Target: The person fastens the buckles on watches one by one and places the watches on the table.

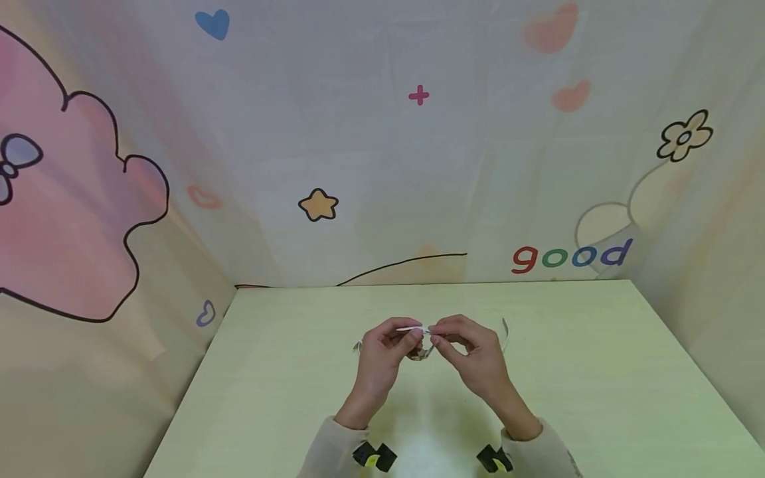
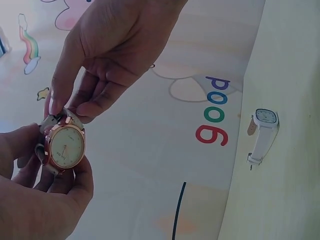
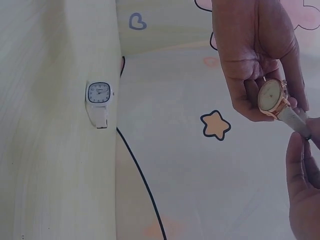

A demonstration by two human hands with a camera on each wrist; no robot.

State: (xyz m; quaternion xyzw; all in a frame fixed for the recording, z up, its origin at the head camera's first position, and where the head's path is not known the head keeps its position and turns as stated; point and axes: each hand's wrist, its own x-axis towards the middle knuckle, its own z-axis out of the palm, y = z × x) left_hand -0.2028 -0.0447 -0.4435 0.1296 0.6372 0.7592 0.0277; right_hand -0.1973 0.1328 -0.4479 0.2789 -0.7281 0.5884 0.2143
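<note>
Closest to my lens, pale sleeves (image 1: 332, 446) rise from around six o'clock, with black-and-yellow pieces (image 1: 374, 457) at their inner edges. Beyond them I get a printed cloth backdrop (image 1: 382, 133) filling the top of the head feed, lettered "good" near three o'clock, then a pale table (image 1: 597, 372) spreading below from eight o'clock to four. Two hands come together over it towards half past five: the left hand (image 1: 378, 362) curls thumb and fingers round a wristwatch (image 2: 65, 146), while the right hand (image 1: 478, 352) pinches its strap (image 3: 293, 119), and together they block most of it from my head view. They also cover much of two others on the table: a white watch (image 2: 263, 136) at three o'clock in the left wrist feed, and a square-faced watch (image 3: 99, 96) between nine and ten in the right wrist feed. The wristwatch sits between the hands, its dial (image 3: 270, 96) turned partly to me in both wrist feeds; in the right one its long axis runs from ten to four, strap end at four. I make out a whitish strap, a round rose-gold case (image 2: 49, 145) and a pale dial, its print too blurred to read.
</note>
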